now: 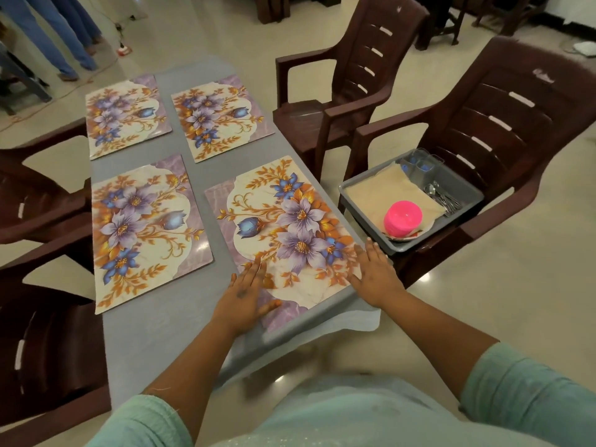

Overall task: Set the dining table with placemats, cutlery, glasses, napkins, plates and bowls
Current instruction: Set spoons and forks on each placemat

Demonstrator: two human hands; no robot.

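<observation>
Several floral placemats lie on the grey table (154,337). The near right placemat (283,233) is under both my hands. My left hand (248,296) rests flat on its near left corner, fingers spread. My right hand (374,272) lies flat on its right edge at the table's side. On the chair to the right stands a grey tray (358,204) holding a stack of pink bowls (403,217) on plates, beige napkins (383,188), spoons (443,196) and glasses (419,161).
Brown plastic chairs stand around the table: two on the right (351,91), (509,130) and two on the left (42,201), (48,356). People's legs (54,30) show at the far left. Cables cross the floor there.
</observation>
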